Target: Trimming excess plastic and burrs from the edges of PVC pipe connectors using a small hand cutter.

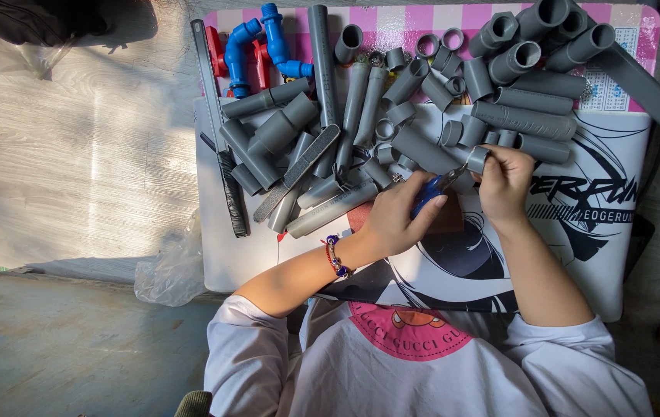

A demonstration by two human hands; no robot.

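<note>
1. The left hand is closed around a blue-handled tool, probably small pliers, its tip reaching toward the piece in the other hand.
2. The right hand pinches a short grey pipe piece at the near edge of the pipe pile.
3. That piece looks light, rigid and smooth, so likely slippery; gripping across its outer wall seems safest.
4. It is a stubby, matte grey cylinder with an open end.
</note>
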